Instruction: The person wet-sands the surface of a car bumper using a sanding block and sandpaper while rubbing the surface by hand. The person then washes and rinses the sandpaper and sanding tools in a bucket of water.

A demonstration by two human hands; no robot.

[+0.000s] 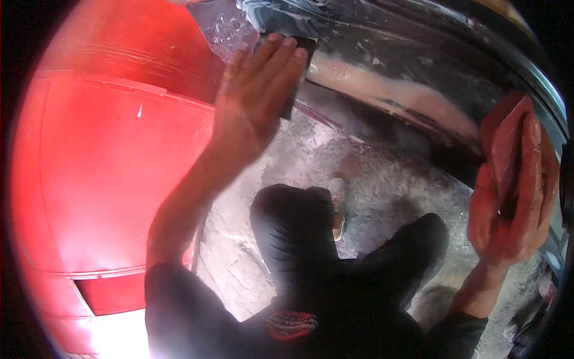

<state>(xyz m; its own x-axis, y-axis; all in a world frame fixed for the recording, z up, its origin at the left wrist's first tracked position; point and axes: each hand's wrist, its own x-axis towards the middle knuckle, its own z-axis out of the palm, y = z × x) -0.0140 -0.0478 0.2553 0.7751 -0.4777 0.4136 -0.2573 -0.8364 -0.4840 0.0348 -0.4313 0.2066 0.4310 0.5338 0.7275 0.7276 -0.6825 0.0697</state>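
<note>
My left hand (254,99) lies with its fingers stretched and together over a black sheet of sandpaper (308,46), pressing it against the lower side of a dark car body panel (430,66). The sheet shows past the fingertips and below the palm; the rest of it is hidden. A pinkish patch of filler (382,90) runs along the panel to the right of this hand. Over on the right, my right hand (517,206) grips a reddish flat pad (505,137) between thumb and fingers, close to the panel. Whitish dust coats those fingers.
A large red panel or cabinet (113,185) stands on the left, brightly lit at its bottom. Below me is a dusty grey concrete floor (239,251). My bent knees (293,221) and a shoe (337,197) are under the panel's edge. A wet-looking surface (227,30) is at the top.
</note>
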